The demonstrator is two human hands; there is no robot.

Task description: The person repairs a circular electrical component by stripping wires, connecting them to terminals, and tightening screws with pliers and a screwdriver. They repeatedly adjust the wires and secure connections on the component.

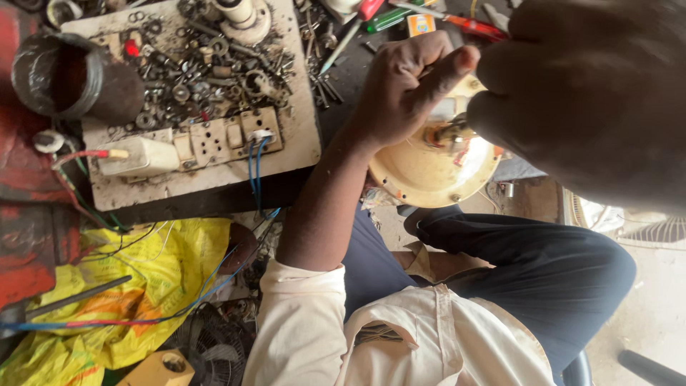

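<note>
Head view, looking down over the lap. Left hand is closed in a loose fist, thumb stretched out, pressed against the top of a round cream-yellow housing. The fingers curl over the hub at the housing's centre. Whether they actually pinch a part there cannot be told; the fingertips are hidden.

Right hand is very near the lens, large and blurred, and covers the right side of the housing. Its grip cannot be told. The two hands lie close together over the hub.

The housing sits above the knees, over dark blue trousers, its rim facing the camera and small screws visible near the edge. A cream sleeve covers the left upper arm.

Left of the hands: a white board heaped with washers, nuts and rings, carrying a socket strip with blue wires plugged in. A black pipe lies at the board's far-left corner. Screwdrivers with red and green handles lie beyond the hands. A yellow bag lies lower left, with a blue cable across it.
</note>
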